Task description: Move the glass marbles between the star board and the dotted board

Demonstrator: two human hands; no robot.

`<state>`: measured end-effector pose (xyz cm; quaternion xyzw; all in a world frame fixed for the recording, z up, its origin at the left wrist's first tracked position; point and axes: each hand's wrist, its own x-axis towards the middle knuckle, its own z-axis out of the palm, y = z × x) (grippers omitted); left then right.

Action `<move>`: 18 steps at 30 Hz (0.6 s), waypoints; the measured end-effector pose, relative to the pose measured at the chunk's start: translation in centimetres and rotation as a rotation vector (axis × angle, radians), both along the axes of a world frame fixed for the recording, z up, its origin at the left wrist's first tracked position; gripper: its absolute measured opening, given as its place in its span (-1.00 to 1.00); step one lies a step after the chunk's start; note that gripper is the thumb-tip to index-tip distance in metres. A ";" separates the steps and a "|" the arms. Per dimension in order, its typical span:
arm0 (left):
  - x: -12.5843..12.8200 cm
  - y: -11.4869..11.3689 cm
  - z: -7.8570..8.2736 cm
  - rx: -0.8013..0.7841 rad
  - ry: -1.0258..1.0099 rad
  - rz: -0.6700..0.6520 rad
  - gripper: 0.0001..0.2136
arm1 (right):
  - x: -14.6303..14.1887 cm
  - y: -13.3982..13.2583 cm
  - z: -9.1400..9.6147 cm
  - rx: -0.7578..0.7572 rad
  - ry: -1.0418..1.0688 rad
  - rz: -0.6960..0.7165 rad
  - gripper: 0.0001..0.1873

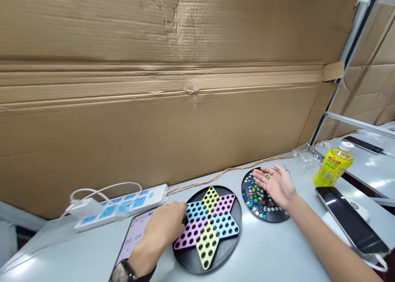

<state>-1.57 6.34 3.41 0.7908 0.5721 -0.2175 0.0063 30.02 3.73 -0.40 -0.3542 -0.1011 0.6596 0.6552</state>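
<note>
While my right hand (pixel 274 185) lies open and palm up over the small round black tray (pixel 275 215), a single green marble (pixel 267 176) sits in its palm, with my fingers relaxed and pointing left. The tray's loose glass marbles (pixel 254 195) are bunched just under my hand, and many of its holes show pale and unfilled. My right forearm (pixel 327 241) reaches in from the near right corner, angled across the surface (pixel 256 249).

To the left, my left hand (pixel 160 232) is curled down at the left edge of the Chinese checkers board (pixel 228 253), a black disc carrying a pink, blue and yellow six-pointed star. A small dark marble (pixel 184 221) shows at my left fingertips (pixel 180 212), but I cannot tell whether they are gripping it or only beside it. A wristwatch (pixel 121 271) circles my left wrist, and that hand partly covers a smartphone (pixel 134 236) showing a timer near 00:04.

Behind the board lies a white power strip (pixel 123 206) with a white charger (pixel 83 208). Far right stand a yellow drink bottle (pixel 333 166) and a black tablet (pixel 352 220), and a large cardboard sheet (pixel 154 68) rises along the far edge.
</note>
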 end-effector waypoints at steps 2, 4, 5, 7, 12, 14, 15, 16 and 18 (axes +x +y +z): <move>-0.2 0.1 -0.2 0.002 -0.021 0.011 -0.70 | 0.0 0.0 0.0 0.002 0.000 -0.001 -0.68; -0.5 0.2 -0.3 0.005 -0.053 0.026 -0.72 | 0.0 0.0 0.0 0.000 -0.006 -0.001 -0.66; -0.5 0.3 -0.4 0.007 -0.073 0.035 -0.73 | 0.0 0.0 0.1 0.000 -0.008 0.000 -0.66; -0.7 0.3 -0.4 0.007 -0.112 0.045 -0.74 | 0.0 0.0 0.2 -0.003 -0.014 0.002 -0.64; -0.8 0.4 -0.3 -0.022 -0.108 0.040 -0.74 | 0.0 -0.1 0.2 0.004 -0.019 0.024 -0.64; -1.0 0.4 -0.2 -0.037 -0.106 0.053 -0.74 | 0.0 -0.1 0.1 0.014 -0.020 0.030 -0.65; -1.2 0.4 -0.1 -0.049 -0.110 0.061 -0.73 | 0.0 -0.1 0.1 0.019 -0.022 0.031 -0.66; -1.4 0.4 0.0 -0.062 -0.115 0.069 -0.73 | 0.0 -0.1 0.0 0.023 -0.024 0.032 -0.66; -1.6 0.5 0.1 -0.085 -0.128 0.077 -0.72 | 0.0 -0.1 -0.1 0.030 -0.026 0.034 -0.68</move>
